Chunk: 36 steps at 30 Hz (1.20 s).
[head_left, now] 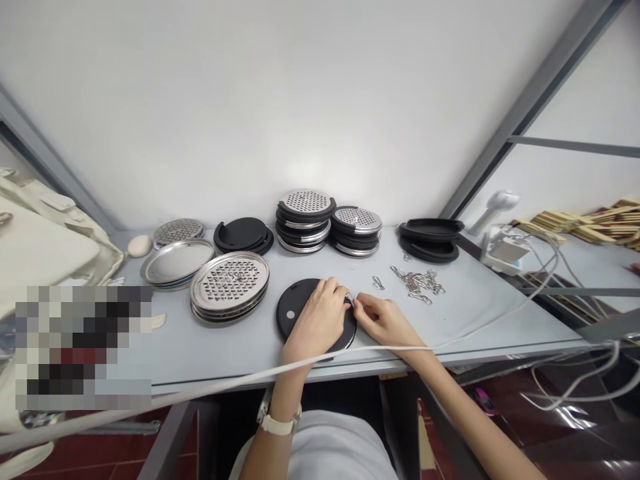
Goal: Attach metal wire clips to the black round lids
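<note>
A round black disc (287, 300) with a pale dot lies flat near the table's front edge. My left hand (323, 317) rests across it, fingers curled together toward its right rim. Right beside that rim, my right hand (383, 321) pinches a small shiny metal piece (350, 299), which looks like a clip and is partly hidden by the fingers. Loose metal clips (420, 283) lie in a heap beyond my right hand, with a single clip (378, 283) closer in. Left of the disc is a stack of round metal grater plates (230, 281).
Stacks of grater plates in black holders (306, 223) stand along the wall, with black rings (431, 240) to their right. Metal lids (177, 261) sit at the left. A white cable (250, 381) crosses over the table's front. A handheld scanner (495, 210) stands at the right.
</note>
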Tool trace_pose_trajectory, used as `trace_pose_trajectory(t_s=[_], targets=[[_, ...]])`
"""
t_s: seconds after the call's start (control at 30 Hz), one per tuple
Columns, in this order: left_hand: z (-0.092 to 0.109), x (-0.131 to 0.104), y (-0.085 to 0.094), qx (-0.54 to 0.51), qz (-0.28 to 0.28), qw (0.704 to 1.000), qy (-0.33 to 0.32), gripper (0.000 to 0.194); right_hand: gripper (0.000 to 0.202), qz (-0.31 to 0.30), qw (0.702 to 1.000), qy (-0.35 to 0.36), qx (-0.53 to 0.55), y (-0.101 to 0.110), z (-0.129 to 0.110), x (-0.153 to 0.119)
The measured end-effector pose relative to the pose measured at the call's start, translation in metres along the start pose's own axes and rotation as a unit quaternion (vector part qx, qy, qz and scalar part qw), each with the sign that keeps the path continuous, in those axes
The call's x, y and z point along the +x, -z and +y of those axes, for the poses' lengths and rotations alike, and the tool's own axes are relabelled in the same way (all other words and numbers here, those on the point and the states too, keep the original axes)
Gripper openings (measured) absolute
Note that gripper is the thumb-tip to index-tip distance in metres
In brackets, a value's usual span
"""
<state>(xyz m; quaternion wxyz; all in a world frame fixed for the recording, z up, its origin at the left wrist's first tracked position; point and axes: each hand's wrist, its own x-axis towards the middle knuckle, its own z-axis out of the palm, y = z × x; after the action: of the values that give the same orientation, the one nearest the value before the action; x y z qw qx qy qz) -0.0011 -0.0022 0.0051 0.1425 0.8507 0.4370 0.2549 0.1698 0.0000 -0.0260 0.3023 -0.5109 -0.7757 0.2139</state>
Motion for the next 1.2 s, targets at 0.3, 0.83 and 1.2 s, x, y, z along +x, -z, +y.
trace_pose_trajectory(t_s=[0.3,0.83,1.2], targets=[[0.0011,0.0006,0.0016,-0.006,-0.011,1.0,-0.009,0.017,0.034,0.023,1.0,0.004,-0.01,-0.0006,-0.0005,-0.0006],[0.0005,0.0003,0.0014,0.012,-0.003,1.0,-0.019,0.022,0.037,0.054,0.998,-0.005,0.034,0.0017,0.0028,-0.001],[0.0004,0.0009,0.0005,0.023,-0.003,1.0,-0.01,0.024,0.031,-0.031,1.0,0.001,-0.004,0.0008,0.0022,0.0021]])
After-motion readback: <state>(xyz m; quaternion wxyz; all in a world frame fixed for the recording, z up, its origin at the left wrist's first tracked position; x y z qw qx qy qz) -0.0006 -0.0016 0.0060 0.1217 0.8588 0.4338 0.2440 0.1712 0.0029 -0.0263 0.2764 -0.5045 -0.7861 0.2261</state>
